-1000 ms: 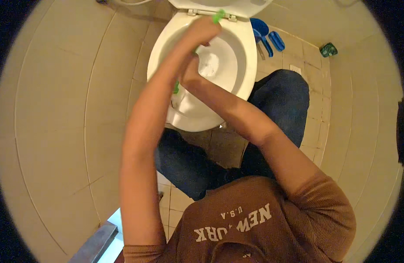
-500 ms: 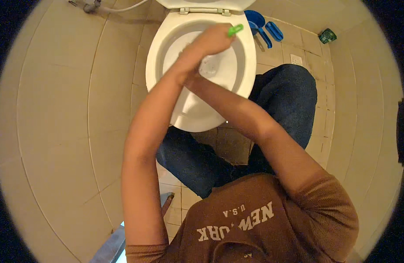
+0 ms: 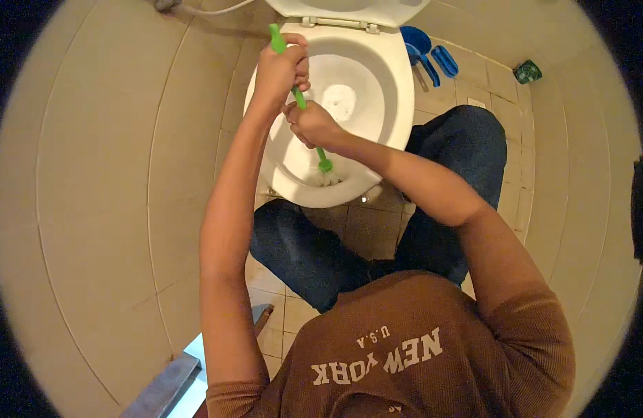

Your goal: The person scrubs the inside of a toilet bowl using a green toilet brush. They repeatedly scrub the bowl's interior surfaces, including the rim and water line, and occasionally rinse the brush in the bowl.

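Observation:
A green toilet brush [image 3: 325,159] slants across the bowl of a white toilet [image 3: 401,111]. Near the top of its handle, my left hand [image 3: 279,73] is wrapped round it above the left side of the rim. Lower on the same handle, my right hand [image 3: 313,125] grips it over the bowl. The brush's white bristles press against the inner wall at the near end of the bowl. Some foam and water lie at the bottom of the bowl. The seat and lid are raised at the back.
A blue dipper [image 3: 416,43] and a blue scrub brush [image 3: 445,61] lie on the tiled floor right of the toilet. A green packet [image 3: 527,71] sits by the right wall. My knees flank the bowl. A tiled wall rises close on the left.
The handle's top end has swung from the bowl's right side to its left, with my left hand on it. The bristles now show at the near end. My view has shifted slightly.

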`<action>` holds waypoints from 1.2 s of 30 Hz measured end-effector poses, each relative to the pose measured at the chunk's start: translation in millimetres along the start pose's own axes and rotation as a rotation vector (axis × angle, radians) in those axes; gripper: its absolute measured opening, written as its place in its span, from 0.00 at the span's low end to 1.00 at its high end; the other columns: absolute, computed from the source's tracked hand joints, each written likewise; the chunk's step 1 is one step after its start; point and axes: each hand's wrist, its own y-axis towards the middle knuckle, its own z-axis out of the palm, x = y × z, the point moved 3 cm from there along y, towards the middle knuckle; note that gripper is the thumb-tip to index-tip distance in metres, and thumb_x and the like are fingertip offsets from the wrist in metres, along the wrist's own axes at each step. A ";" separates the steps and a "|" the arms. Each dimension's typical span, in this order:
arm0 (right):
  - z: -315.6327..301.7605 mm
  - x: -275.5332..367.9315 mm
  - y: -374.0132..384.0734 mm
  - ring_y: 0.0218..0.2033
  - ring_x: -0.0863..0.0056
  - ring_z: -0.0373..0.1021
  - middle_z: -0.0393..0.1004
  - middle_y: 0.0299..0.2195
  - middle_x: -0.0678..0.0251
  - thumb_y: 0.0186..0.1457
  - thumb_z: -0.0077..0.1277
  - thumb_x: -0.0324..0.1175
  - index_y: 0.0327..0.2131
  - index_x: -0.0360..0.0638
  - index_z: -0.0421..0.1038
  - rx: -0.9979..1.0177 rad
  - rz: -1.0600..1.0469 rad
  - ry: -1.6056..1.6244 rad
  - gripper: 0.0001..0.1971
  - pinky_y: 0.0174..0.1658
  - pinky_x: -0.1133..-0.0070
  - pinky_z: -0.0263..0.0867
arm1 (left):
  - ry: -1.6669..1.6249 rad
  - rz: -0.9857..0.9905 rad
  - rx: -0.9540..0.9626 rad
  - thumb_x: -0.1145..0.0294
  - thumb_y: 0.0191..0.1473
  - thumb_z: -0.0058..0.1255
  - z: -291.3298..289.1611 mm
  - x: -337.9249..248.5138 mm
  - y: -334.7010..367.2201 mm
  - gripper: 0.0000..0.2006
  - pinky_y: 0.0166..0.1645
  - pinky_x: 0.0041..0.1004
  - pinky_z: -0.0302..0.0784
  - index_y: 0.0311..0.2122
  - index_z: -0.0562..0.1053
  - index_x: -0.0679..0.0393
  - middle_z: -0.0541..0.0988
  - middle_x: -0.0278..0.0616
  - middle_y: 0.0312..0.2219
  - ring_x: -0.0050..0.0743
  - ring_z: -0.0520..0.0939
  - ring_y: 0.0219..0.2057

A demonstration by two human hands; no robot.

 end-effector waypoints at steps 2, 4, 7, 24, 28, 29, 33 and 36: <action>13.5 11.6 7.6 0.24 0.64 0.70 0.73 0.22 0.62 0.57 0.46 0.33 0.28 0.37 0.66 -0.175 -0.299 -0.340 0.09 0.30 0.65 0.65 | 0.018 0.098 -0.072 0.72 0.55 0.44 -13.1 -2.5 -4.1 0.03 0.14 0.23 0.54 0.36 0.67 0.54 0.58 0.26 0.11 0.16 0.56 0.10; 15.4 15.2 35.4 0.27 0.59 0.71 0.74 0.25 0.59 0.56 0.47 0.35 0.30 0.35 0.68 -0.194 -0.565 -0.092 0.11 0.34 0.63 0.65 | 0.197 0.268 -0.076 0.72 0.56 0.44 -3.9 -12.5 4.2 0.02 0.15 0.22 0.54 0.35 0.68 0.53 0.60 0.26 0.12 0.15 0.57 0.11; 10.6 11.1 49.1 0.29 0.58 0.71 0.76 0.27 0.57 0.56 0.47 0.39 0.31 0.35 0.69 -0.243 -0.585 -0.039 0.14 0.35 0.63 0.65 | 0.437 0.481 -0.066 0.73 0.55 0.44 10.1 -16.6 9.9 0.03 0.14 0.22 0.52 0.36 0.68 0.53 0.59 0.26 0.12 0.14 0.57 0.11; -2.0 6.0 19.2 0.27 0.55 0.70 0.74 0.26 0.49 0.55 0.48 0.38 0.29 0.35 0.70 -0.223 -0.438 -0.372 0.13 0.33 0.65 0.65 | -0.169 0.309 -0.055 0.78 0.52 0.43 -11.3 2.1 -13.7 0.07 0.13 0.20 0.49 0.36 0.67 0.55 0.59 0.27 0.12 0.13 0.56 0.10; -8.8 4.7 -10.9 0.25 0.55 0.69 0.72 0.23 0.48 0.55 0.45 0.39 0.27 0.34 0.70 -0.093 -0.166 -0.433 0.15 0.32 0.65 0.63 | -0.314 0.244 -0.047 0.79 0.52 0.40 -10.5 20.4 -36.4 0.08 0.13 0.20 0.49 0.38 0.65 0.55 0.58 0.26 0.12 0.12 0.55 0.10; -8.8 4.7 -10.5 0.24 0.55 0.68 0.72 0.23 0.48 0.55 0.45 0.39 0.27 0.34 0.69 -0.129 -0.209 -0.407 0.15 0.31 0.64 0.63 | -0.311 0.267 -0.043 0.78 0.52 0.40 -12.1 20.5 -28.8 0.07 0.13 0.20 0.50 0.36 0.65 0.54 0.59 0.26 0.12 0.12 0.56 0.11; -41.4 -4.3 29.1 0.30 0.52 0.73 0.74 0.26 0.45 0.55 0.43 0.35 0.28 0.34 0.70 -0.349 -0.672 -0.401 0.13 0.35 0.64 0.65 | 0.263 0.861 -0.025 0.78 0.52 0.43 18.5 12.3 -10.8 0.07 0.15 0.20 0.51 0.36 0.66 0.53 0.61 0.25 0.12 0.12 0.58 0.12; -40.0 -5.9 36.2 0.34 0.50 0.73 0.75 0.29 0.45 0.56 0.43 0.36 0.29 0.33 0.71 -0.439 -0.649 -0.391 0.14 0.37 0.63 0.66 | 0.111 0.518 0.048 0.77 0.53 0.44 13.5 20.5 -6.1 0.08 0.15 0.20 0.51 0.38 0.67 0.53 0.62 0.26 0.12 0.11 0.58 0.12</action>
